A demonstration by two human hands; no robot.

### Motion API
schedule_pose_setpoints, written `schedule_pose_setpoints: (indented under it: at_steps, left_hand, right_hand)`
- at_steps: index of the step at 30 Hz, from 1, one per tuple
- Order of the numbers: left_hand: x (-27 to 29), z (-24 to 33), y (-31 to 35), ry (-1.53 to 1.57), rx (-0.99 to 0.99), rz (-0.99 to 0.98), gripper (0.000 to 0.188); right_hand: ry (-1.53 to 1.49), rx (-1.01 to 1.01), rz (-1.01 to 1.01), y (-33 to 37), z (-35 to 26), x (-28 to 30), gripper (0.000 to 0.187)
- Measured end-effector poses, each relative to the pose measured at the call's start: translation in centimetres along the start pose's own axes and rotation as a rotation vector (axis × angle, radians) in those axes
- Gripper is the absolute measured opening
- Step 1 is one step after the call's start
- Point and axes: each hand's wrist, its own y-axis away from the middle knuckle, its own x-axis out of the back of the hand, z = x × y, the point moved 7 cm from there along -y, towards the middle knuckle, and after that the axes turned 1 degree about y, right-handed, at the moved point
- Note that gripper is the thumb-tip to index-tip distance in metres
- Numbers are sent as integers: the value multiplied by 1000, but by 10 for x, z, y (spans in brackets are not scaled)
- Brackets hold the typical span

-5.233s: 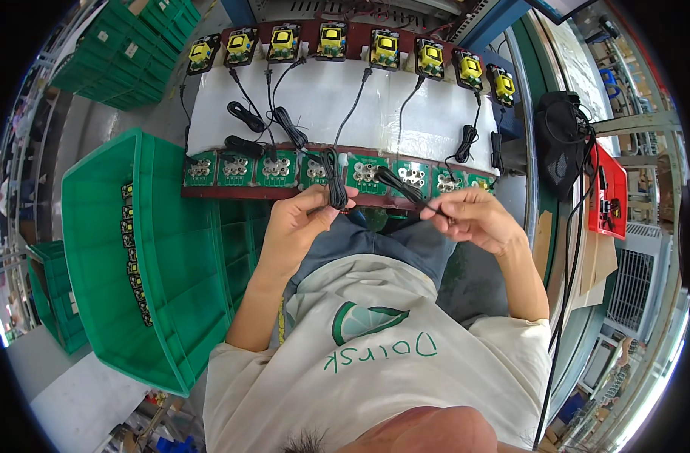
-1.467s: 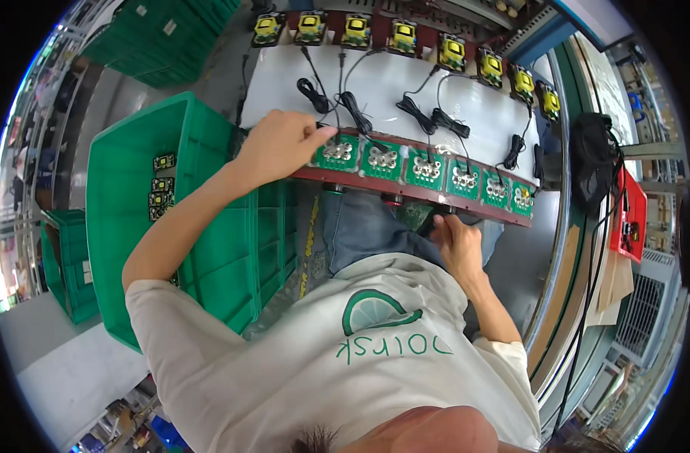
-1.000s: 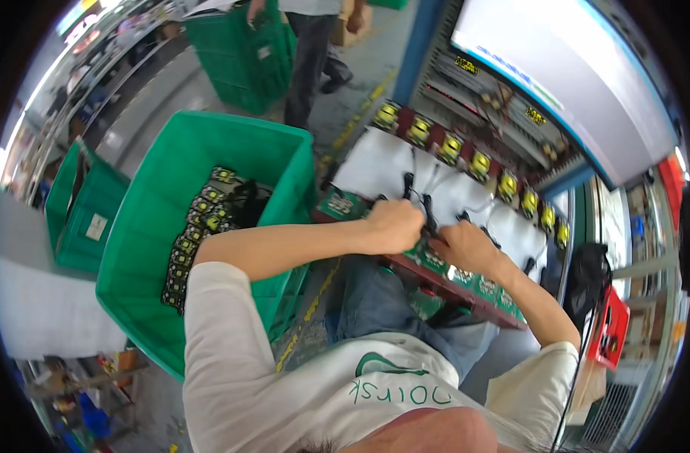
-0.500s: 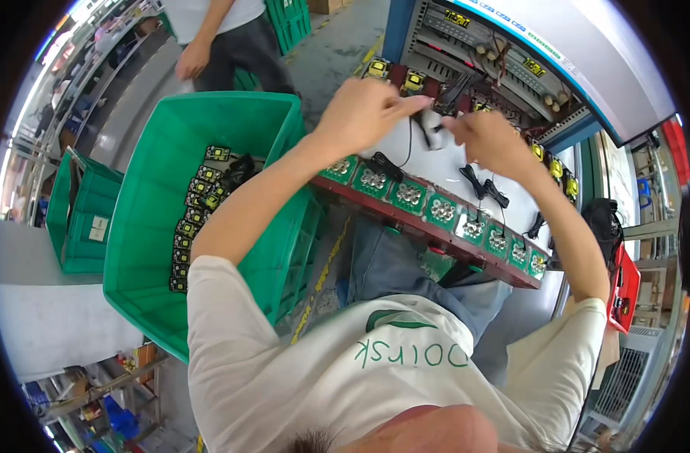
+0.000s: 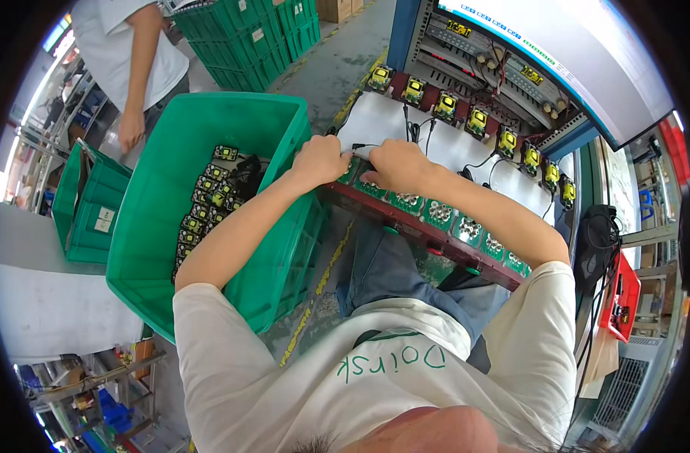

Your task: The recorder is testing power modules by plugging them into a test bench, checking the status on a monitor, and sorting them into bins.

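Observation:
My left hand [image 5: 320,161] and my right hand [image 5: 398,165] are close together at the left end of a dark red test fixture [image 5: 428,240]. Between them is a small grey-white piece [image 5: 362,152], with a short black plug [image 5: 358,146] beside it; my right fingertips close on the piece. The fingers of my left hand are curled, and what they hold is hidden. Green boards with round metal contacts [image 5: 440,212] line the fixture's near edge, partly under my right hand. Along its far edge stand yellow-and-black circuit boards [image 5: 445,105]. Black cables [image 5: 414,130] lie on the white surface [image 5: 466,143] between the rows.
A large green crate [image 5: 133,249] at my left holds several circuit boards [image 5: 201,211] and black cables. Behind the fixture are a rack of instruments [image 5: 503,64] and a screen [image 5: 564,45]. Another person [image 5: 133,68] stands beyond the crate. A red bin [image 5: 624,298] is at the right.
Both hands have moved left and nearer, from the fixture's far row to its left end. The grey-white piece came along. The other person has shifted left.

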Motion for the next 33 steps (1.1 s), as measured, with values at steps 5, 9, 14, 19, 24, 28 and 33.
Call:
schedule_pose_setpoints:
  at_steps: [5, 9, 14, 19, 24, 28, 33]
  left_hand:
    - [14, 12, 3, 289, 151, -202, 48]
    - [1, -6, -2, 120, 12, 21, 46]
    - [71, 7, -4, 387, -113, 280, 48]
    - [81, 18, 15, 797, -6, 246, 55]
    - [118, 23, -51, 738, -190, 496, 53]
    - [99, 19, -149, 573, -290, 465, 47]
    - [23, 62, -185, 947, -48, -431, 33]
  right_hand:
    - [17, 79, -32, -18, 8, -8, 30]
    - [-13, 37, -26, -24, -3, -6, 32]
    - [-126, -71, 21, -15, 13, -12, 27]
    - [-288, -100, 96, -21, 25, -29, 26]
    - [-508, -139, 236, -7, 45, 102, 35]
    - [-559, -55, -63, 8, 41, 147, 42]
    - [-50, -553, 417, 49, 203, 131, 43]
